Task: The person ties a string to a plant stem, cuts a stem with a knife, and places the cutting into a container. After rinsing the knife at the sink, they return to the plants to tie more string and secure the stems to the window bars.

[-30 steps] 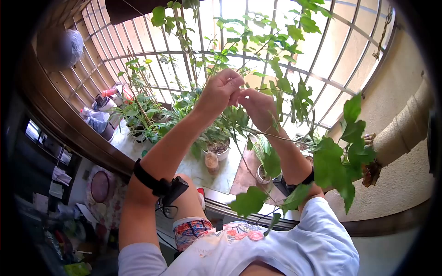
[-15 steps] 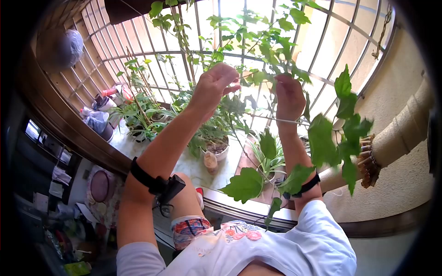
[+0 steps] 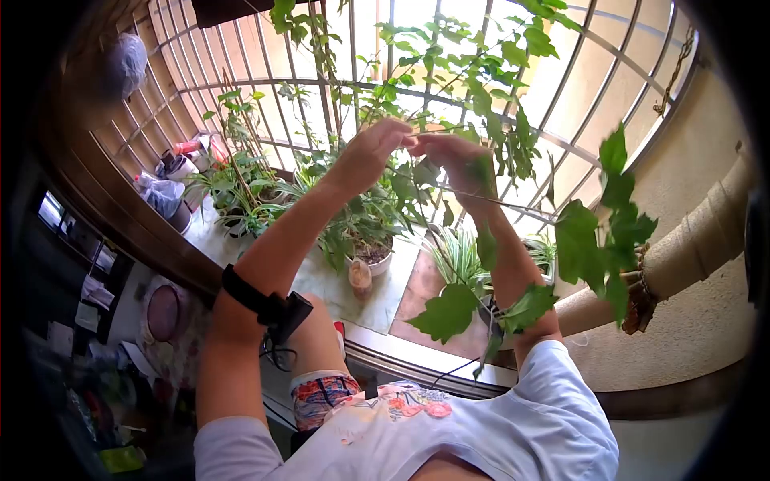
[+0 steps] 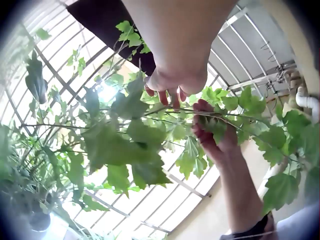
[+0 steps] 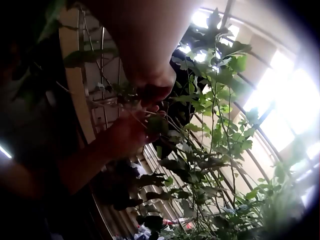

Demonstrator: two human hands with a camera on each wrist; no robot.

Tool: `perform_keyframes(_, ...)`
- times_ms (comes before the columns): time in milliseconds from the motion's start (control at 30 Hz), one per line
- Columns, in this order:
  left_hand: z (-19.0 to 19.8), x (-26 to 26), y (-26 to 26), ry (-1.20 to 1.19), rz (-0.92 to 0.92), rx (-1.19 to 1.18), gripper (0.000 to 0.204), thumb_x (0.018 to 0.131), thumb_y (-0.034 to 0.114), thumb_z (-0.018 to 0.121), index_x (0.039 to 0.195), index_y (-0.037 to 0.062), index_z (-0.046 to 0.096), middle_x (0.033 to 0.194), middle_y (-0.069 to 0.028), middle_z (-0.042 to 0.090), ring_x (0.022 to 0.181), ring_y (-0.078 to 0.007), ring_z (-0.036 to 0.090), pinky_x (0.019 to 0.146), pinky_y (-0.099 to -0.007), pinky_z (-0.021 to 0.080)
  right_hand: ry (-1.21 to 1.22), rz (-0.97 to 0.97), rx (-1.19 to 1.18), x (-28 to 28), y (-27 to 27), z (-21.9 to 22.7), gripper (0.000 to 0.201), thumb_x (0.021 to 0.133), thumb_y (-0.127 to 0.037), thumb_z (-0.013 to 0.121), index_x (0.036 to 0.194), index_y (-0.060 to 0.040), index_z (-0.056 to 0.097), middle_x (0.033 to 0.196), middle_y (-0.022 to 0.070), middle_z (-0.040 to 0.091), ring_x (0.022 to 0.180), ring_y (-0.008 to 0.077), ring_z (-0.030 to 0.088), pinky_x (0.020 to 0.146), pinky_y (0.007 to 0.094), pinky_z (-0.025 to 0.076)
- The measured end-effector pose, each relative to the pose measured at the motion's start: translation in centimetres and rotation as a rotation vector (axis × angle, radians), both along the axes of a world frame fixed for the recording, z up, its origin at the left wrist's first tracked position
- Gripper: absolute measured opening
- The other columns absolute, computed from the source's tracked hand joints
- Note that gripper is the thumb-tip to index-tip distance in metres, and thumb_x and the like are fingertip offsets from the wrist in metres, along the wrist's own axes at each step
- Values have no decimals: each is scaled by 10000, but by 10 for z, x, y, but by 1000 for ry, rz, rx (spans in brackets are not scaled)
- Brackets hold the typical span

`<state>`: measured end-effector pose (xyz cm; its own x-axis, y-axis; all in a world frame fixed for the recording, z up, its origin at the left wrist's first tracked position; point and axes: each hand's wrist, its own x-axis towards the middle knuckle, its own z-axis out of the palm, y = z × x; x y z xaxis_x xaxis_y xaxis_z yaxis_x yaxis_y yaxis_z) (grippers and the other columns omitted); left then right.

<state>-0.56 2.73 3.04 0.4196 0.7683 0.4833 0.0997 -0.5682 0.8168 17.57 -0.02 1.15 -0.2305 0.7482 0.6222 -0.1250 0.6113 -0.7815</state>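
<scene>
My left hand [image 3: 370,156] and right hand [image 3: 461,164] are raised in front of the window grille, their fingertips meeting at a leafy vine. In the left wrist view the vine's thin stem [image 4: 170,111] runs crosswise just below my left fingers and past the curled fingers of my right hand [image 4: 215,132]. Both hands pinch at the stem; the exact contact is partly hidden by leaves. A long shoot with broad lobed leaves [image 3: 579,240] stretches across my right forearm. In the right wrist view my left hand [image 5: 127,132] is close below my right hand [image 5: 155,82].
A curved metal grille [image 3: 553,136] encloses the ledge. Potted plants [image 3: 373,260] stand on the marble sill [image 3: 337,289] with a small brown container [image 3: 360,278] in front. A thick wrapped pipe [image 3: 682,248] crosses at the right. Bagged pots [image 3: 164,196] sit at the left.
My right hand moved away to the right and up from the left hand, then came back beside it. The leafy shoot swayed with it. My left hand stayed nearly in place.
</scene>
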Motion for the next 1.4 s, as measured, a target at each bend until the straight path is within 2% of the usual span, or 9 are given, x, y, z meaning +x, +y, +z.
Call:
perform_keyframes(133,-9,-3,-5,283,45,186,170,876,108,436,924,41,586,879,-108,594,902,-225,550,847,-327,403,-262,-407,205,7,3,15,235,894,-174,475,974,-11,625,830,45,652,703,126,585,640,246,461)
perform_keyframes(233,-18,0,-4,302,-21,289,149,820,60,472,927,41,573,890,-108,582,904,-246,545,830,-352,408,15,-116,186,2,10,8,204,874,-125,507,978,13,616,833,64,638,712,140,592,646,257,481)
perform_keyframes(433,-23,4,-6,272,-129,462,216,740,23,580,955,34,559,882,-91,580,841,-245,576,758,-364,453,409,62,-296,-3,15,0,309,902,-179,495,1118,41,512,699,12,543,631,98,548,598,230,481)
perform_keyframes(700,-34,13,8,352,-146,536,160,737,49,640,893,36,609,786,-76,593,702,-221,594,620,-323,482,590,136,-528,-16,-13,11,261,908,-236,485,1067,-28,482,683,0,514,542,81,477,481,214,397)
perform_keyframes(800,-31,9,12,393,-162,718,125,743,54,631,865,49,605,740,-58,566,687,-209,578,598,-322,480,337,200,-607,0,-14,12,274,911,-246,474,1073,-25,478,608,-35,423,492,68,401,453,205,351)
perform_keyframes(1067,-30,13,18,520,-177,1081,189,703,63,593,887,100,568,713,-25,525,690,-191,573,583,-306,499,332,-160,-575,-7,-46,11,272,883,-100,477,1124,23,448,601,-57,361,483,48,363,473,192,341)
perform_keyframes(1200,-31,20,11,432,-180,914,140,769,113,608,898,83,565,691,-35,554,648,-206,585,570,-328,498,618,175,-544,13,-39,-4,284,911,-180,471,1118,13,461,571,-41,391,462,66,373,447,213,338)
perform_keyframes(1267,-31,22,4,339,-207,624,141,775,133,622,889,70,566,679,-47,570,634,-217,592,571,-336,497,619,-41,-609,10,-43,2,291,922,-223,453,1104,3,465,536,-49,349,436,68,331,417,212,298)
perform_keyframes(1400,-33,19,3,417,-185,851,143,762,164,633,804,69,536,560,-57,509,551,-242,579,526,-359,477,573,-13,-605,13,-43,-1,244,923,-218,452,1043,-11,500,524,-53,335,425,61,308,374,210,239)
